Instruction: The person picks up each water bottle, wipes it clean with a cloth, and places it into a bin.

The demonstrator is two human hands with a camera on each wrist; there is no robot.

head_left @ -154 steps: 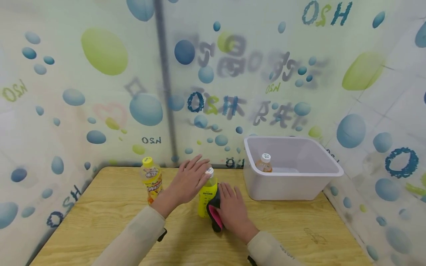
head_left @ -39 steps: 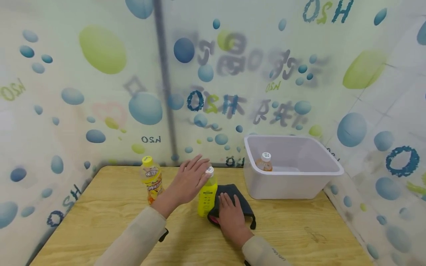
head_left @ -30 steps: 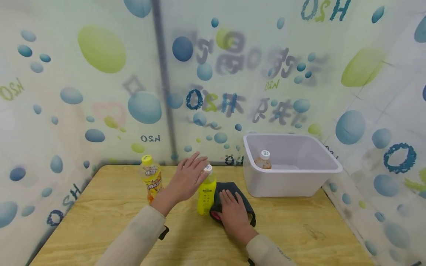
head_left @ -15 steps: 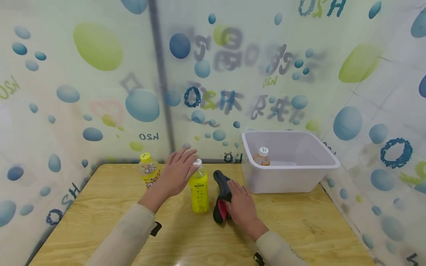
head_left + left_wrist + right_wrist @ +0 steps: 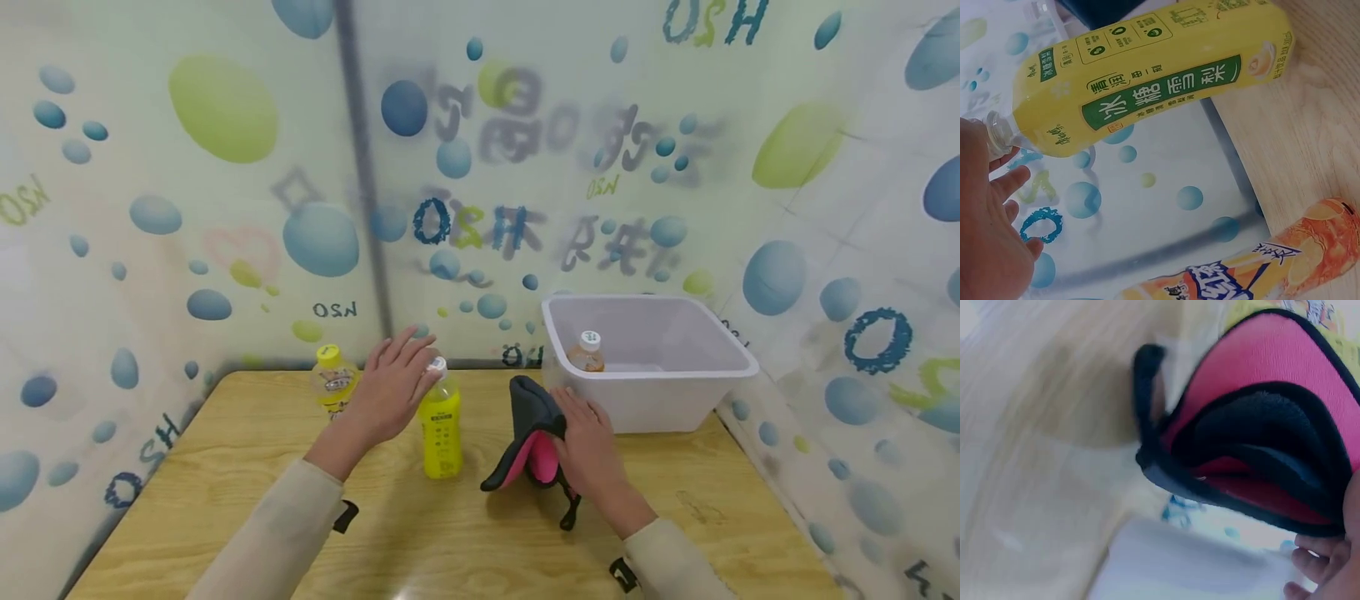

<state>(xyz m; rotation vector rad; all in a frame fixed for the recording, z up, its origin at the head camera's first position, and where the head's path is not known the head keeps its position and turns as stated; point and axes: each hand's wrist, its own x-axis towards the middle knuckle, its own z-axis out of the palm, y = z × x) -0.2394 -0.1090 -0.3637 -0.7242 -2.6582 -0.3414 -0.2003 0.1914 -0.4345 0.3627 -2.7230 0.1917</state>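
The left hand [image 5: 390,392] rested with straight fingers on the cap of the yellow pear-drink bottle [image 5: 441,432], mid-table. The right hand [image 5: 592,437] grasped the black-and-pink cloth [image 5: 534,442], just beside the white tub [image 5: 660,392]. An orange-drink bottle [image 5: 332,382] stood near the back-left corner of the table.

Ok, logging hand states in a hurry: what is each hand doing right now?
Left hand: open, straight fingers on the yellow bottle cap.
Right hand: holding the black-and-pink cloth off the table.

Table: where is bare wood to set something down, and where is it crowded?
Bare wood: the table's near left, and the near right below the bin. Crowded: the far middle, where the left hand tops the yellow bottle, the right hand holds the cloth.
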